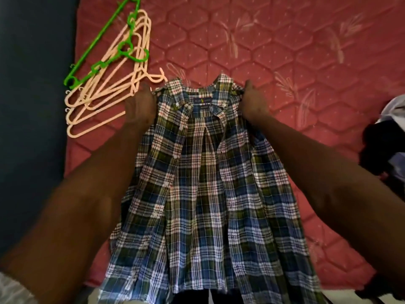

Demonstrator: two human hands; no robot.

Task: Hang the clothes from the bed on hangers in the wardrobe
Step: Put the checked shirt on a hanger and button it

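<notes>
Holding the plaid shirt [206,172] by its shoulders above the bed [285,40], left hand [140,104] and right hand [252,102] gripping, fingers curled into cloth (hangers [109,84] lie apart); freeing one hand could collapse it

Two bare forearms reached into the head view, with no watch, ring or band showing on either wrist. The left hand [140,104] and the right hand [252,102] wore no gloves. At the lower left corner a strip of pale, whitish cloth [13,288] showed near the upper arm, too blurred to tell whether it was a short sleeve.
</notes>
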